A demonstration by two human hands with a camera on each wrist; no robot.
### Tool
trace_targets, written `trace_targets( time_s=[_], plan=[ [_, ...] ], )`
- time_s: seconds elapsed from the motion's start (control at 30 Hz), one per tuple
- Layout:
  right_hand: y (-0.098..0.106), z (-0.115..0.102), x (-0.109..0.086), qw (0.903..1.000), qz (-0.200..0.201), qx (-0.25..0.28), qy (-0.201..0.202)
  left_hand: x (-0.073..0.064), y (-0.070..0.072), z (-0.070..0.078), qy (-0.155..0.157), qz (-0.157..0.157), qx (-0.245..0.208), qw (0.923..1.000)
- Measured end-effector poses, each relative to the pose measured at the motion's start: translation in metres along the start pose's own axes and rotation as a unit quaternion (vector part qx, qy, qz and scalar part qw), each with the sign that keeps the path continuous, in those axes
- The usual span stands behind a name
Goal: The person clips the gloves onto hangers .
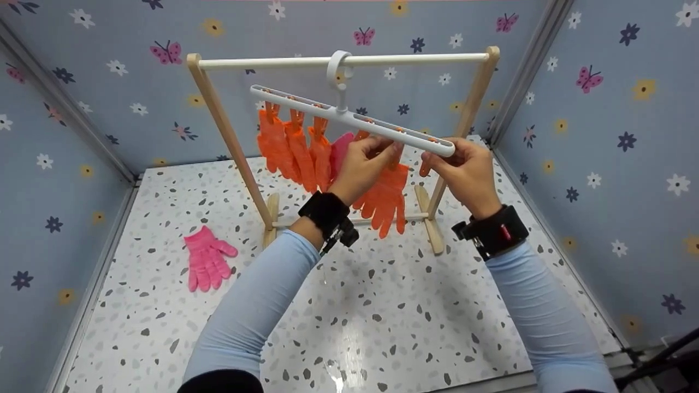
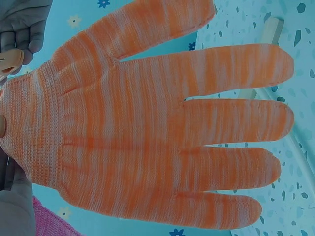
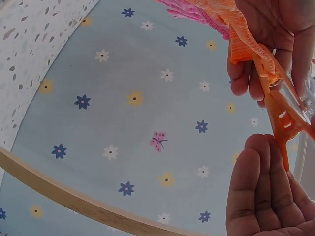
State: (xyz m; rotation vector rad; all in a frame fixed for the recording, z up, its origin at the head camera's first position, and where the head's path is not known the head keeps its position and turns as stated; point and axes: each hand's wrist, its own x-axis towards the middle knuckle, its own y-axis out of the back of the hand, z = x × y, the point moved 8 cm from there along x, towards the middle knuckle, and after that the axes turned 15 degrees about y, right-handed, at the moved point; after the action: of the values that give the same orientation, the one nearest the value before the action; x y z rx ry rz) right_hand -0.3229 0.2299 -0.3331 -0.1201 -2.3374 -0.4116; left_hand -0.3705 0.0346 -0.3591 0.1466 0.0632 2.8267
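Note:
A white clip hanger (image 1: 393,131) hangs tilted from the rack's bar, its right end nearer me. My left hand (image 1: 363,166) pinches the cuff of an orange glove (image 1: 385,191), whose fingers dangle downward; the glove's palm fills the left wrist view (image 2: 128,128). At the hanger's right end, my right hand (image 1: 469,169) pinches an orange clothespin (image 1: 424,167). In the right wrist view, fingertips lie against that clothespin (image 3: 284,123), close to the glove's cuff (image 3: 240,48). Orange gloves (image 1: 276,142) hang from clips on the left half, and a pink glove (image 1: 341,147) hangs partly behind my left hand.
A loose pink glove (image 1: 207,259) lies on the speckled surface (image 1: 349,305) at left. The rack has wooden legs (image 1: 229,136) and a white top bar (image 1: 415,59). Patterned panels (image 1: 611,164) enclose the back and sides.

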Motion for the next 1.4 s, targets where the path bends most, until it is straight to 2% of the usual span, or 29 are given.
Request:
trace_targets(
  time_s=[0.3,0.6,0.8,1.1,1.4],
  plan=[
    [-0.001,0.0,0.0,1.0,-0.003,0.002,0.004,-0.009,0.002,0.004,-0.025,-0.003,0.007,0.9997],
    [-0.001,0.001,0.0,0.9999,0.002,0.007,0.011,-0.015,0.013,0.003,-0.043,0.028,-0.007,0.9987],
    [0.0,0.002,-0.001,1.0,-0.004,-0.001,0.006,-0.021,0.021,0.002,-0.051,0.034,-0.013,0.9981],
    [0.0,0.003,-0.001,1.0,-0.006,-0.003,-0.005,-0.032,0.038,-0.013,-0.043,0.041,-0.019,0.998],
    [-0.001,0.003,-0.001,1.0,-0.004,0.0,0.001,-0.043,0.059,-0.028,-0.029,0.061,0.011,0.9977]
  ],
)
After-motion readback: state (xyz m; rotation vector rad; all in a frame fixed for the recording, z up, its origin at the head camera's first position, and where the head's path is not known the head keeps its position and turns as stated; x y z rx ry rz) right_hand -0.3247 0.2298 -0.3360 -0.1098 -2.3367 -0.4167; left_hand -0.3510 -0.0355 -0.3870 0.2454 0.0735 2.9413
